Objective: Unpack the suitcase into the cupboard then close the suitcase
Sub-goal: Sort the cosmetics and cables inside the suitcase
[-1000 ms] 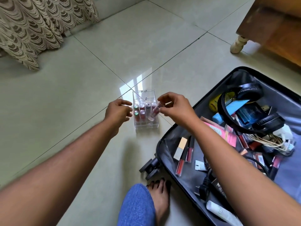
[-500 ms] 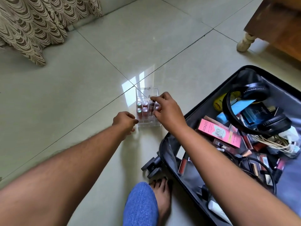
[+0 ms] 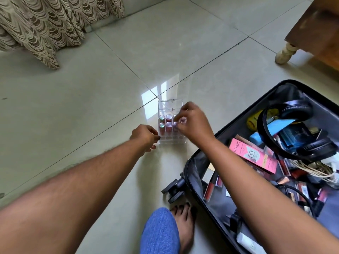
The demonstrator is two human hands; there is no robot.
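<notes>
Head view: right hand [image 3: 192,123], blurred grip unclear, over clear acrylic organizer [image 3: 170,105]; left hand [image 3: 145,136] steadying its corner.

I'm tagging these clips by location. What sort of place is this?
Probably a room in a home: a tiled floor, a patterned curtain reaching it, a wooden furniture leg, and an open suitcase of personal items.

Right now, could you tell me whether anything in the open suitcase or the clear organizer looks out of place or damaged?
Nothing looks spilled or broken. The suitcase is a loose jumble: headphones over boxes, cords tangled, lipsticks scattered. The clear organizer stands upright on the floor, tubes upright in its slots.
</notes>
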